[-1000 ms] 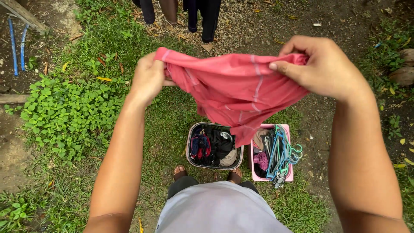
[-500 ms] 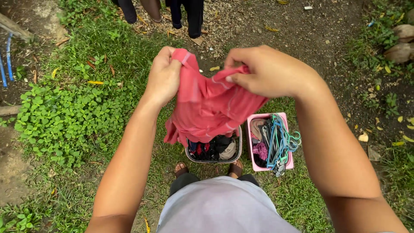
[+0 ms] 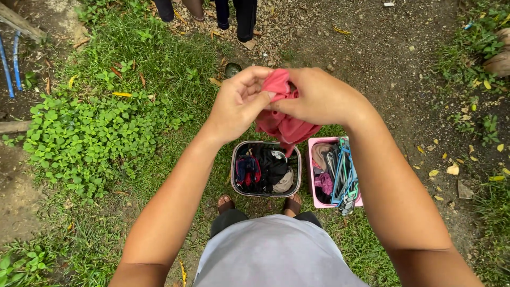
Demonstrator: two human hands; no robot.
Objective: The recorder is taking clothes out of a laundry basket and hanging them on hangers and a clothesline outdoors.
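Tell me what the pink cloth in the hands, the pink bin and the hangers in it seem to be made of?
Pink cloth: soft knit or woven fabric, matte; it bunches and drapes between the left hand and right hand. Pink bin: probably plastic, with smooth, thin, evenly coloured walls. Hangers: thin blue and green rods, likely plastic or coated wire; too small to tell.

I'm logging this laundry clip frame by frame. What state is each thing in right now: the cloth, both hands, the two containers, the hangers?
Pink-red garment: bunched up, held in the air above the containers.
Left hand: grip closed on the garment.
Right hand: grip closed on the garment, touching the left hand.
Grey basket: on the grass, open, filled with dark clothes.
Pink bin: on the grass, open, holding clothes and hangers.
Hangers: piled in the pink bin, sticking out over its rim.
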